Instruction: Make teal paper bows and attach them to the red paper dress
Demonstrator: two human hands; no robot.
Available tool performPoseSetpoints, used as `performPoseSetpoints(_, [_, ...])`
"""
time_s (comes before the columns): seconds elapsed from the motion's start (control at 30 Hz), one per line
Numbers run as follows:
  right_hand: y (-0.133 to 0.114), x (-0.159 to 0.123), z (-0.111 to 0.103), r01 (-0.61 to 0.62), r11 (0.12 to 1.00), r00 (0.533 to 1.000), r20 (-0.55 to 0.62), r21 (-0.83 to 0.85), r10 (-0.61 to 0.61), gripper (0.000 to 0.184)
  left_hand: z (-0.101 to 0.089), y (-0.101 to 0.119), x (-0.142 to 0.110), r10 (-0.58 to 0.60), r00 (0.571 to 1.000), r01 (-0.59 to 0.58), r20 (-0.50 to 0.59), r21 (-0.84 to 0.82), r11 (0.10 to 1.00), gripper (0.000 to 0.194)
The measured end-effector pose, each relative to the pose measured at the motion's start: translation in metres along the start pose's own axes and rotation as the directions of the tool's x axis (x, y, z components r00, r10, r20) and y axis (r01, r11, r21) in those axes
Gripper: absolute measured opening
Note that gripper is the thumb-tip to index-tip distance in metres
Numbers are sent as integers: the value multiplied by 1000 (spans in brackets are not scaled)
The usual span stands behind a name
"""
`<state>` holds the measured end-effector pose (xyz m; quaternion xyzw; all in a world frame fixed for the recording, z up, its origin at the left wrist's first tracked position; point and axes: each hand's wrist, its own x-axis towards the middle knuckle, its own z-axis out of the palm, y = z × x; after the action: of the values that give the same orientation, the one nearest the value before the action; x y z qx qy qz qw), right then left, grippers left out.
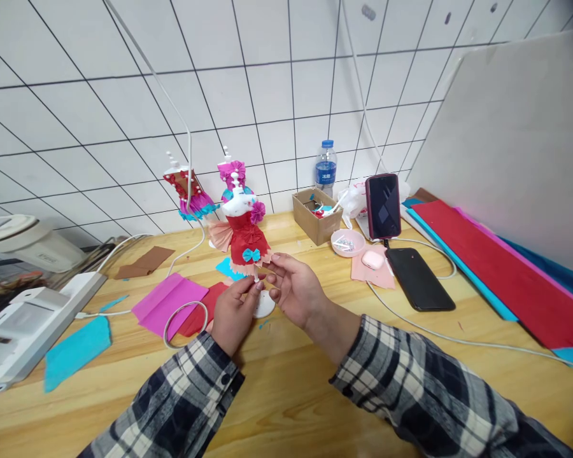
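A small white dress form (239, 202) stands upright in front of me, dressed in a red paper dress (245, 236) with a blue bow, a magenta flower and a peach ruffled hem. My left hand (236, 312) pinches its thin stand just below the hem. With bent fingers, my right hand (293, 286) touches the right edge of the peach hem; whether it grips the paper is hard to see. The round white base (264, 305) shows between my hands. Behind are two more dressed forms, one in magenta (231, 172) and one in brown and red (180, 183).
Blue paper (79, 352) and magenta paper (169, 302) lie left, beside a white power strip (42, 318). A cardboard box (310, 219), bottle (325, 168), pink dish (347, 244), upright phone (382, 207) and flat black phone (420, 280) are right of centre. Stacked coloured paper (496, 261) lies far right.
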<state>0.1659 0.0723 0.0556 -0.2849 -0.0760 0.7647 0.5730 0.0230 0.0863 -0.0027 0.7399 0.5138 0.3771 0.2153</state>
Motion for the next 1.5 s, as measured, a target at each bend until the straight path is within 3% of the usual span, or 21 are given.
performPoseSetpoints(0.17, [0, -1, 1, 46, 998, 997, 68, -31, -43, 23, 0, 0, -1, 7, 1000, -7, 1, 22, 1000, 31])
performPoseSetpoints(0.37, [2, 2, -1, 245, 961, 969, 32, -125, -243, 39, 2, 0, 0, -21, 1000, 21, -18, -31, 999, 34])
performPoseSetpoints(0.57, [6, 0, -3, 123, 989, 989, 88, -84, -116, 48, -1, 4, 0, 10, 1000, -10, 1, 1, 1000, 30])
performPoseSetpoints(0.73, [11, -4, 0, 202, 950, 978, 103, -239, -182, 52, -1, 2, 0, 10, 1000, -10, 9, 15, 1000, 30])
performPoseSetpoints(1.2, [10, -2, 1, 141, 976, 990, 41, -166, -136, 49, 1, -4, -1, 37, 999, -37, 31, 22, 999, 30])
performPoseSetpoints(1.5, [16, 2, -2, 272, 929, 962, 76, -252, -261, 49, 1, -2, -1, 45, 999, -46, 24, 46, 998, 28])
